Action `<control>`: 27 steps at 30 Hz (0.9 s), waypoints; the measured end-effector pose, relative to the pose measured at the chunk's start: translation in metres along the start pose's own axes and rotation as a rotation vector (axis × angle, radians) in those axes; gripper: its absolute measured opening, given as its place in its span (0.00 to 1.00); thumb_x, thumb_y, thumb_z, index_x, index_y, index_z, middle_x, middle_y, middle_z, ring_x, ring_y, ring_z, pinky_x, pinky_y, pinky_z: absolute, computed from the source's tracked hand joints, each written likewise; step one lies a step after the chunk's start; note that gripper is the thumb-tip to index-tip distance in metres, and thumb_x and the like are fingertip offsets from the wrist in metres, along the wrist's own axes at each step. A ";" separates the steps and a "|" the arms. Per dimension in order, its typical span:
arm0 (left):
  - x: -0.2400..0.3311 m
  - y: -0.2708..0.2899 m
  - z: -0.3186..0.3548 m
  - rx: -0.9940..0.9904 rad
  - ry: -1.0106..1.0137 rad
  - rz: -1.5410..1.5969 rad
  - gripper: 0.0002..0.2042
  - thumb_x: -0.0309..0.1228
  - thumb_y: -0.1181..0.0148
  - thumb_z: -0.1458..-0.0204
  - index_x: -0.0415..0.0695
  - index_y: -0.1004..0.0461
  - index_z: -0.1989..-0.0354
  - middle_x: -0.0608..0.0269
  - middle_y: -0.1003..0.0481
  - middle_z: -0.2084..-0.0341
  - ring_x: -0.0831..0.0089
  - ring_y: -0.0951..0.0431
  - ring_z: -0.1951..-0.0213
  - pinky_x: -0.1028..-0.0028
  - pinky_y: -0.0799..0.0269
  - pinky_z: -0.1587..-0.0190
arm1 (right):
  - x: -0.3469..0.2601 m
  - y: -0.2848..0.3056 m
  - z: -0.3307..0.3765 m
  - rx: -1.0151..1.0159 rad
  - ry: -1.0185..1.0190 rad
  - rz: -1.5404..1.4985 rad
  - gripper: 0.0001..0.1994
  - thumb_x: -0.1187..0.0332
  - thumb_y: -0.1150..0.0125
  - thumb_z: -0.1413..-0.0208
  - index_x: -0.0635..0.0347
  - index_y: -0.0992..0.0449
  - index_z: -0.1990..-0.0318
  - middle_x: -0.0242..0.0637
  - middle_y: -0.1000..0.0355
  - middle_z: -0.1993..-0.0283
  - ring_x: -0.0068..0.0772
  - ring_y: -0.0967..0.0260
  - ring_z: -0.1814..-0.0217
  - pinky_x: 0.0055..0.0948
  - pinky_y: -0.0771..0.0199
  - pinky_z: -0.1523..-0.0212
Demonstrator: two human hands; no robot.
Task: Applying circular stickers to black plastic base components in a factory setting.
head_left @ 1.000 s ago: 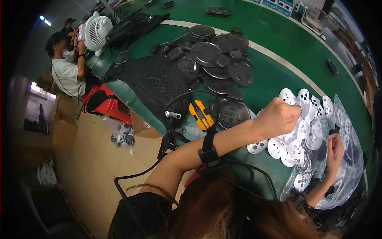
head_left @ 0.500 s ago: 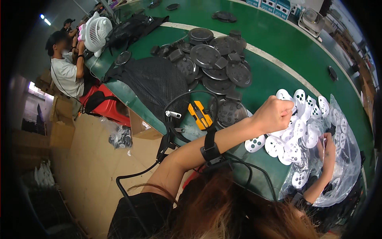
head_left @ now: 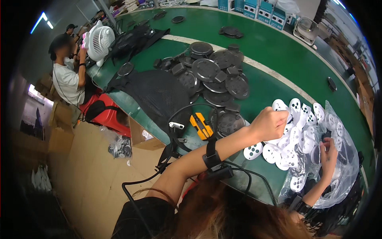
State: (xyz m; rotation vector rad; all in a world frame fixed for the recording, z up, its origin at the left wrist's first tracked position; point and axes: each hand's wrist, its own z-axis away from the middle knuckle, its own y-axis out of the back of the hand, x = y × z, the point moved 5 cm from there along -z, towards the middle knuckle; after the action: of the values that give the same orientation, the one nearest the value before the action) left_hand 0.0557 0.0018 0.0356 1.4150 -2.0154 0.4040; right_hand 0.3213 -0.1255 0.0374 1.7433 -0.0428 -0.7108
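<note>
My left hand point(head_left: 269, 125) is curled into a fist above the left side of a heap of white plastic shells with round holes point(head_left: 293, 135). Whatever it grips, if anything, is hidden behind the fingers. At the right, my right hand point(head_left: 328, 154) is raised beside a clear plastic bag point(head_left: 345, 175), its fingers stretched upward and the thumb apart, with nothing visible between them. More white shells show through the bag's film. One shell point(head_left: 297, 182) lies apart from the heap, close to the table's near edge.
Black round discs point(head_left: 207, 69) are piled mid-table beside a black mesh bag point(head_left: 157, 89). A yellow-and-black tool point(head_left: 201, 126) lies near a loop of black cable point(head_left: 254, 175). At the left, a co-worker point(head_left: 68, 77) sits near a white fan point(head_left: 101, 42); blue boxes point(head_left: 264, 14) stand far back.
The view has tilted slightly, so the table appears lower. My right hand's fingers have straightened and the whitish piece at its fingertips no longer shows. My left fist stays over the heap.
</note>
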 end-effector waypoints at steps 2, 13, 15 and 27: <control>0.000 -0.002 0.002 -0.009 -0.022 -0.009 0.14 0.14 0.53 0.64 0.41 0.51 0.89 0.58 0.52 0.93 0.64 0.51 0.92 0.70 0.55 0.88 | 0.019 0.000 0.009 -0.002 0.069 0.019 0.16 0.67 0.39 0.54 0.64 0.33 0.60 0.45 0.33 0.67 0.40 0.34 0.65 0.31 0.34 0.65; 0.017 -0.008 -0.003 -0.115 -0.116 -0.121 0.11 0.15 0.47 0.63 0.41 0.42 0.88 0.60 0.48 0.92 0.70 0.47 0.92 0.75 0.49 0.88 | -0.002 0.031 0.012 0.193 0.251 0.032 0.26 0.63 0.32 0.62 0.68 0.31 0.56 0.50 0.30 0.58 0.46 0.32 0.56 0.33 0.35 0.54; 0.018 -0.013 -0.005 -0.076 0.064 -0.043 0.18 0.18 0.46 0.56 0.43 0.46 0.90 0.70 0.49 0.94 0.83 0.51 0.91 0.76 0.54 0.88 | -0.023 0.043 0.014 0.300 0.288 -0.065 0.27 0.62 0.32 0.61 0.68 0.31 0.54 0.47 0.30 0.56 0.43 0.32 0.54 0.33 0.34 0.54; 0.022 -0.043 0.005 -0.358 0.672 0.739 0.16 0.33 0.48 0.46 0.36 0.37 0.54 0.54 0.31 0.59 0.76 0.27 0.75 0.85 0.38 0.82 | -0.130 0.014 0.056 0.282 0.724 -0.537 0.30 0.73 0.34 0.64 0.61 0.34 0.48 0.41 0.37 0.48 0.37 0.38 0.45 0.33 0.36 0.46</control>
State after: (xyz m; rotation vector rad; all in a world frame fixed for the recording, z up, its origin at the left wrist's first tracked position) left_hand 0.0891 -0.0336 0.0416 0.2140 -1.8275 0.6751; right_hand 0.1930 -0.1285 0.1002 2.2218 0.8833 -0.4157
